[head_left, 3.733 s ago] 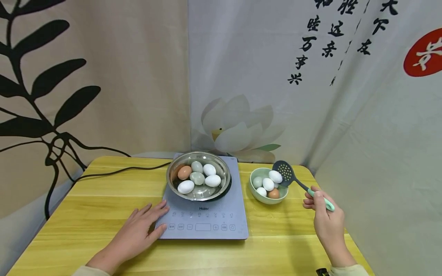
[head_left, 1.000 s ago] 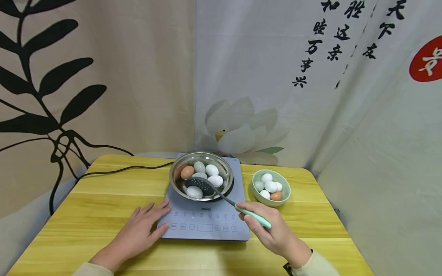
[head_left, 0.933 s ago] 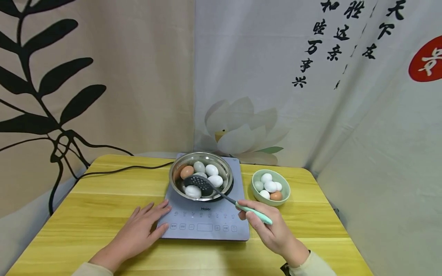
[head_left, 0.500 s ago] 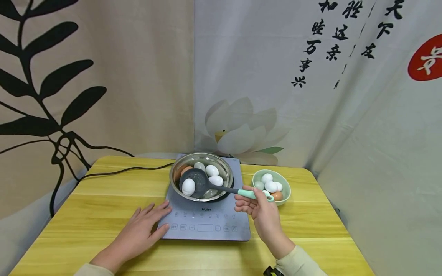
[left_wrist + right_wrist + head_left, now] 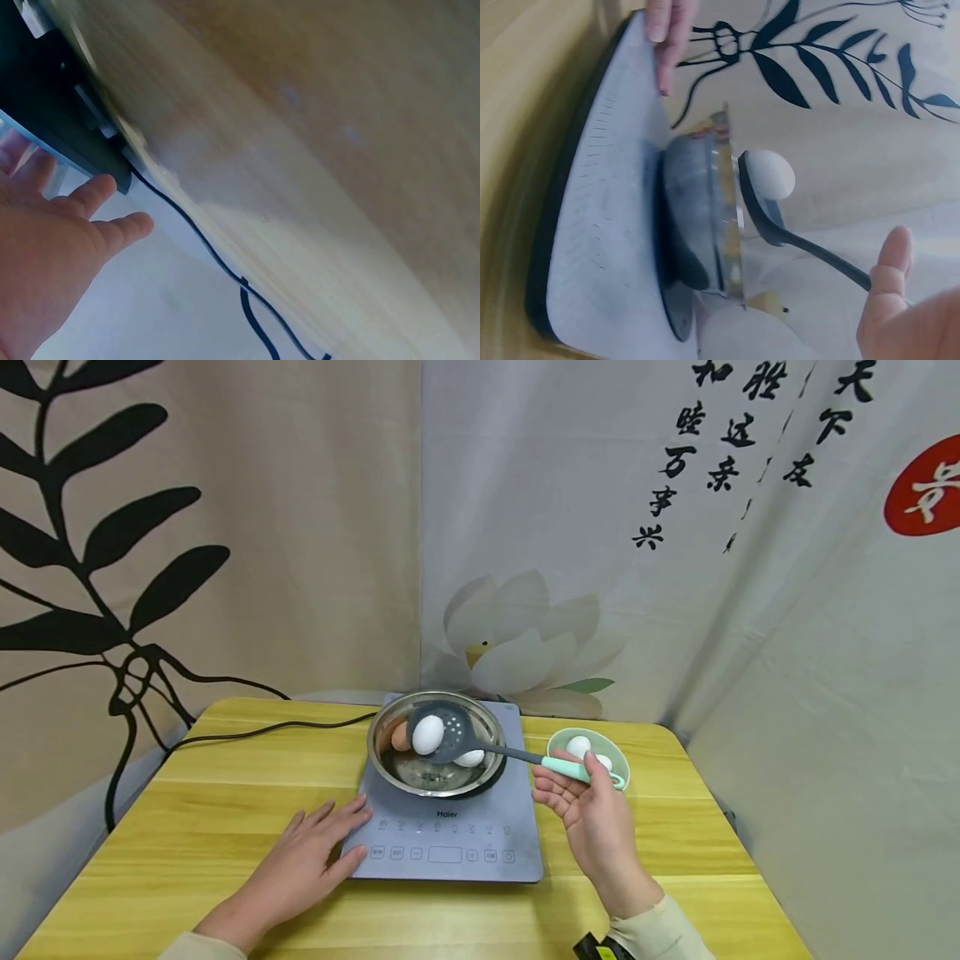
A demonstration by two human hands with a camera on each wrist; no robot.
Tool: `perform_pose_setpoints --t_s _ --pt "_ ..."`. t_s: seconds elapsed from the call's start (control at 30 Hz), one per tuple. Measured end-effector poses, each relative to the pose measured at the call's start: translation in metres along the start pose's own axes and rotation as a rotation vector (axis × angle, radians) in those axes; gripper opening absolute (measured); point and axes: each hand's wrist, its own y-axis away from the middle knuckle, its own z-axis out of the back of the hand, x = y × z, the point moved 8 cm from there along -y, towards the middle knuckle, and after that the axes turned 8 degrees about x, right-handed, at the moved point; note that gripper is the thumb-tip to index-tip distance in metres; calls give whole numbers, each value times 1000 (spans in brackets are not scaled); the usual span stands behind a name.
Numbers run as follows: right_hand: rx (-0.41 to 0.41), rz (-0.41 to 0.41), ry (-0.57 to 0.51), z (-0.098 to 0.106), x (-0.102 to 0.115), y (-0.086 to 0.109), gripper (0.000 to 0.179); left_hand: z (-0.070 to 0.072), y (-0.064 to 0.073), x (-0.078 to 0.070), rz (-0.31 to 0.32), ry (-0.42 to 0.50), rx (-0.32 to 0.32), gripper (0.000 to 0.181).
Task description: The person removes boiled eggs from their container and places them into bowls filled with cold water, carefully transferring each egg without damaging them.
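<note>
Right hand (image 5: 596, 827), centre right, pinches the skimmer (image 5: 459, 739), best held level under the egg (image 5: 428, 735); left hand (image 5: 300, 858), lower left, spread.

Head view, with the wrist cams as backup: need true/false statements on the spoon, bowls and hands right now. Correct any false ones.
1. The right hand holds the slotted spoon by its mint-green handle. True.
2. A brown egg lies on the spoon's head. False: a white egg lies there.
3. The metal bowl is on the cooktop. True.
4. The left hand grips the metal bowl's rim. False: the left hand lies at the cooktop's left edge, fingers spread.
5. A brown egg shows in the metal bowl. True.
6. The green bowl stands left of the cooktop. False: the green bowl stands to its right.
</note>
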Motion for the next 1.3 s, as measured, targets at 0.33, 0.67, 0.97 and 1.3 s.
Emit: perform_pose_setpoints --t_s 0.33,0.67,0.97,1.3 --pt "-87 11 -25 40 25 18 48 2 0 -1 -8 5 -2 52" --pt "-134 48 -130 75 45 32 44 2 0 -1 -9 3 3 53" --pt "-307 134 -265 120 55 47 42 0 0 0 -13 9 -6 53" --pt "-502 184 -146 149 48 58 42 1 1 0 -20 -3 -15 52"
